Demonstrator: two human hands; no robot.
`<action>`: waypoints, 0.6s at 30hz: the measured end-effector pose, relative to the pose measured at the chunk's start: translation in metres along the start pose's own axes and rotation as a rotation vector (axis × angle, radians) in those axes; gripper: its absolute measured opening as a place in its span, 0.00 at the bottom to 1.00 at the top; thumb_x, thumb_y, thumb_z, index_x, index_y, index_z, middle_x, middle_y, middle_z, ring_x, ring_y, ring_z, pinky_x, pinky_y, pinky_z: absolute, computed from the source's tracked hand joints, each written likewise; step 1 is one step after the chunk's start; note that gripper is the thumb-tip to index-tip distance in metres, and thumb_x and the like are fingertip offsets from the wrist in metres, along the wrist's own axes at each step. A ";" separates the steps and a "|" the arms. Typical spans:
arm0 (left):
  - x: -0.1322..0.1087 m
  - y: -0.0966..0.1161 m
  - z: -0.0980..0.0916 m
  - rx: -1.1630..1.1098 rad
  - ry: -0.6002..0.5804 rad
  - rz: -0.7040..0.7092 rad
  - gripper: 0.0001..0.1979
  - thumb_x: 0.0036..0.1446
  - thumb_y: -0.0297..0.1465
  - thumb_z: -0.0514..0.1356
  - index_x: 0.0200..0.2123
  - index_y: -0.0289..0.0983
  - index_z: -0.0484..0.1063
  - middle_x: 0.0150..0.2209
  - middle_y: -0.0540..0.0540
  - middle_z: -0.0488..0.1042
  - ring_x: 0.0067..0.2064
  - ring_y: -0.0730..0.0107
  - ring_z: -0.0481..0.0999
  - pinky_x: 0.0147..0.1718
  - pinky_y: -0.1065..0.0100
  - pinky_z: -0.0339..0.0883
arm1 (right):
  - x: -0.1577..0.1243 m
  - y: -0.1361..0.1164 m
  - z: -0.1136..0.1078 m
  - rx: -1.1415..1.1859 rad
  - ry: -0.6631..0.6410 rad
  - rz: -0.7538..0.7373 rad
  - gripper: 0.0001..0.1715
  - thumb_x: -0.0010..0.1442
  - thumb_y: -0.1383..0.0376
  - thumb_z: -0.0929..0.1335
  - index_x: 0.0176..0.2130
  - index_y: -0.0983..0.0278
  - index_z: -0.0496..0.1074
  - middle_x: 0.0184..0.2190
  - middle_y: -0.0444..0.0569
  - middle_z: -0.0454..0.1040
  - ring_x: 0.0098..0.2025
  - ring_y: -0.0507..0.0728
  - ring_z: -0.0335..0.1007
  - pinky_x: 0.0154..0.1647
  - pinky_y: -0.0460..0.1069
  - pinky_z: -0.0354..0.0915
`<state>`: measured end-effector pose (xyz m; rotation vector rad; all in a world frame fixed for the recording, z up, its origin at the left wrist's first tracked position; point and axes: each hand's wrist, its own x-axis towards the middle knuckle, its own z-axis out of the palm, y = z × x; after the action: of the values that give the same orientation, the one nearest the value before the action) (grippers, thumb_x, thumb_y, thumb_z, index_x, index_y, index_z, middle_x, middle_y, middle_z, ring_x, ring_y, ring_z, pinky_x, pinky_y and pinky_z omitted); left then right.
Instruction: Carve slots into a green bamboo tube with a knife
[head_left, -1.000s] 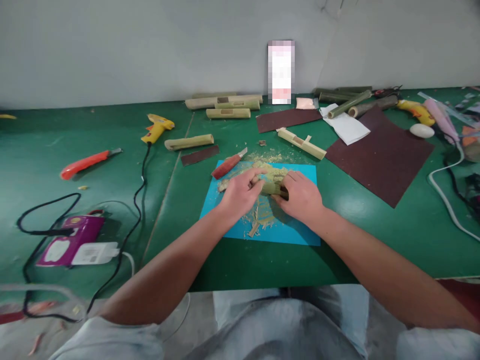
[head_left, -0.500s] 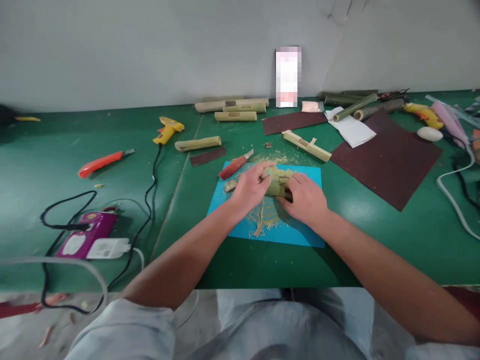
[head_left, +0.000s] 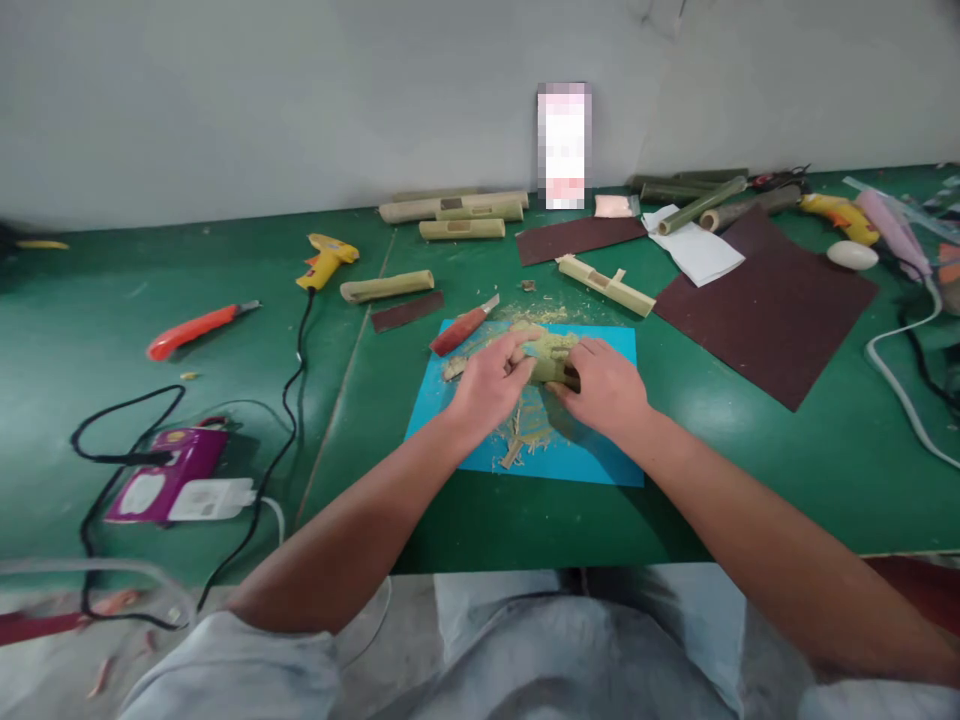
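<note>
Both of my hands meet over a blue mat near the table's front edge. My left hand and my right hand together grip a short green bamboo piece, mostly hidden by the fingers. Something dark shows at the piece's right end under my right fingers; I cannot tell what it is. Pale bamboo shavings lie scattered on the mat around and under my hands. A red-handled knife lies at the mat's top left corner, just beyond my left hand.
On the green table: an orange utility knife, a yellow glue gun with a black cord, a purple box, several bamboo tubes, brown sandpaper sheets, a notched bamboo piece, white paper.
My hands have stayed on the bamboo piece over the mat, with small shifts of the fingers. The view has wobbled slightly.
</note>
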<state>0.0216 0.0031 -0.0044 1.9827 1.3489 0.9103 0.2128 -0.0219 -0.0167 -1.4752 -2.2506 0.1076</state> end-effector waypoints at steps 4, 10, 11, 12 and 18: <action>0.003 -0.003 0.001 0.005 0.032 0.001 0.18 0.60 0.26 0.58 0.54 0.40 0.73 0.24 0.55 0.62 0.26 0.74 0.63 0.27 0.71 0.59 | -0.001 -0.002 -0.001 -0.022 0.003 -0.070 0.08 0.61 0.61 0.68 0.38 0.63 0.67 0.40 0.56 0.73 0.45 0.64 0.66 0.41 0.56 0.61; 0.003 -0.004 0.001 0.026 0.023 0.007 0.18 0.60 0.26 0.58 0.54 0.41 0.73 0.24 0.55 0.62 0.25 0.74 0.63 0.27 0.71 0.59 | 0.000 0.000 0.001 0.011 0.009 0.005 0.09 0.61 0.59 0.68 0.36 0.62 0.67 0.38 0.55 0.73 0.42 0.63 0.66 0.38 0.56 0.60; 0.003 -0.004 0.001 0.023 0.024 0.005 0.18 0.60 0.27 0.59 0.54 0.41 0.73 0.24 0.55 0.61 0.25 0.74 0.62 0.26 0.71 0.59 | 0.001 0.000 0.001 0.012 0.011 0.002 0.09 0.61 0.59 0.68 0.36 0.62 0.67 0.38 0.55 0.73 0.42 0.63 0.66 0.38 0.55 0.60; 0.003 -0.004 0.002 0.015 0.027 0.005 0.18 0.60 0.27 0.59 0.54 0.41 0.73 0.24 0.55 0.61 0.25 0.74 0.62 0.26 0.71 0.59 | 0.001 0.000 0.000 0.007 0.012 -0.009 0.09 0.61 0.60 0.68 0.36 0.62 0.67 0.38 0.55 0.73 0.42 0.63 0.66 0.38 0.55 0.60; 0.010 -0.004 0.003 -0.001 0.023 -0.002 0.19 0.60 0.23 0.58 0.54 0.40 0.72 0.25 0.56 0.62 0.27 0.75 0.64 0.27 0.71 0.58 | 0.000 -0.003 -0.004 -0.016 -0.022 -0.067 0.08 0.61 0.61 0.68 0.37 0.62 0.67 0.39 0.56 0.72 0.44 0.64 0.66 0.39 0.56 0.60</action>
<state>0.0247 0.0135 -0.0072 1.9752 1.3625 0.9355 0.2122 -0.0240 -0.0121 -1.4118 -2.3209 0.0856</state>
